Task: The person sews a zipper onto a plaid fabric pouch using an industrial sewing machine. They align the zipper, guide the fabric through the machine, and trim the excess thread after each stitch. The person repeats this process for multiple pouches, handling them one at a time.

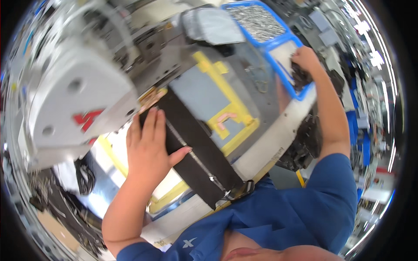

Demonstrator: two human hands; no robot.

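My left hand (150, 145) lies flat, fingers together, on a black fabric strip with a silver zipper (198, 158) that runs diagonally across the sewing machine bed (204, 93). The strip's upper end sits under the white sewing machine head (74, 100). My right hand (307, 61) reaches far to the right into a blue tray (278, 43) and closes on a dark fabric piece (300, 76) lying in it. Yellow tape guides (230, 102) mark the bed beside the zipper strip.
The blue tray's far compartment holds several small silver metal parts (257, 19). A grey cloth (213, 26) lies behind the bed. Dark fabric pieces (300, 148) hang off the table's right edge, and more dark material (61, 204) piles at the lower left.
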